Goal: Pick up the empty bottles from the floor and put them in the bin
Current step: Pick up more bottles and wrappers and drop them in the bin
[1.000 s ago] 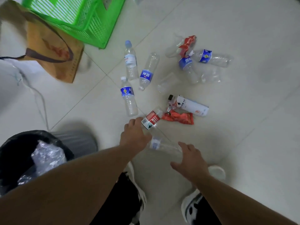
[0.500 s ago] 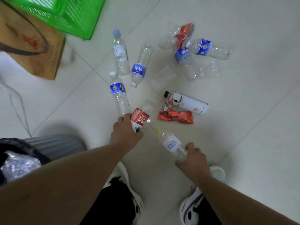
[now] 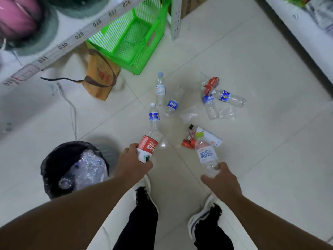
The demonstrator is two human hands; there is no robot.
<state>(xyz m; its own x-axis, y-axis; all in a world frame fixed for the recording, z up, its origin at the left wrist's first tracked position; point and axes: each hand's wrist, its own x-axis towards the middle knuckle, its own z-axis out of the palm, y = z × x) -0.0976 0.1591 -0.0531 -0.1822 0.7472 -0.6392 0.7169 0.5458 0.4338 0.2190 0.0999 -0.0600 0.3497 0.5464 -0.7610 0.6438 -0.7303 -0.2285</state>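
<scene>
Left hand (image 3: 132,162) clamped around red-label bottle (image 3: 147,147); right hand (image 3: 222,183) clamped around white-label bottle (image 3: 207,156); both above floor (image 3: 261,159), bin (image 3: 54,165) at left.

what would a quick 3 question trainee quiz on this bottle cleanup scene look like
1. True or false: the left hand holds the red-label bottle.
2. What colour is the cap of the bottle held by the right hand?
A) green B) blue C) black
3. On which side of the person does the bin stand?

Key:
1. True.
2. A, green.
3. Their left, beside the left arm, lined with a black bag and already holding crumpled clear plastic.
</scene>
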